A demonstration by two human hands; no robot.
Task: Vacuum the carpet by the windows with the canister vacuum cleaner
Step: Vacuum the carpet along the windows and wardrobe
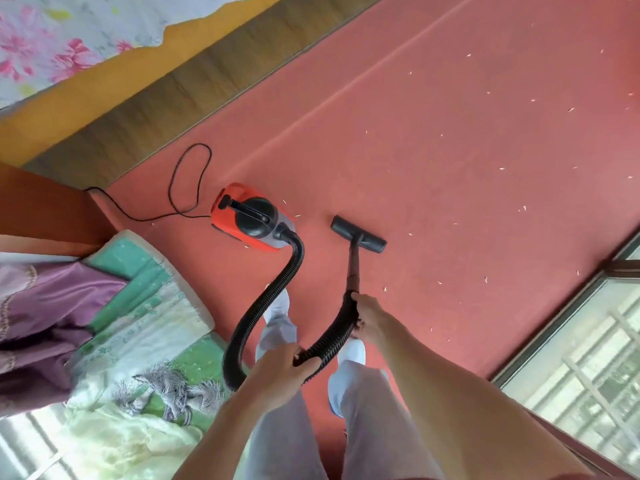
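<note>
left hand point(287, 370), right hand point(369, 318) fingers curled round black ribbed hose point(268, 299). risk: loop snags legs point(367, 410); tug tips orange canister vacuum point(249, 221).

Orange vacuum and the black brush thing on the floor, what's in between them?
Just red carpet, with one tiny pale scrap near the canister vacuum. The floor nozzle sits apart from it, as the head view shows.

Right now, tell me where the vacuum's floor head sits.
In the head view, the floor head rests on the red carpet near centre, just right of the orange canister and ahead of the right hand gripping the wand.
</note>
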